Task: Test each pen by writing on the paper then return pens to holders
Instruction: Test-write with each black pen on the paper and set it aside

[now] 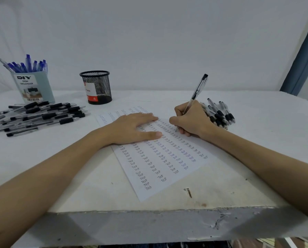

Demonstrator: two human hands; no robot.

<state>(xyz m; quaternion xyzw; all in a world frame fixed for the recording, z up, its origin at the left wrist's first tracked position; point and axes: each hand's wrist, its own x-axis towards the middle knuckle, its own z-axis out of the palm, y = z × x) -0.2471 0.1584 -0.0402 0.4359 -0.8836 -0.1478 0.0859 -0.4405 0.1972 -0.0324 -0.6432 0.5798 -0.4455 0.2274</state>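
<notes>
A pale worktop [257, 176] filled the lower view, its surface stained and scuffed. One rusty nail [188, 192] lay flat on it, close to the worktop's near edge and a little right of its middle. Just beyond the nail toward that edge sat a small reddish-brown stain [203, 205]. The worktop's front face [149, 224] was grey, with chipped paint. Behind the worktop rose a plain white wall [149, 33], and past its far right corner hung a blue-grey curtain [299, 59].

The right hand [190, 120] hides part of the small pen pile [219, 113] behind it, and the far rows on the paper [155, 158] are too small to read.
</notes>
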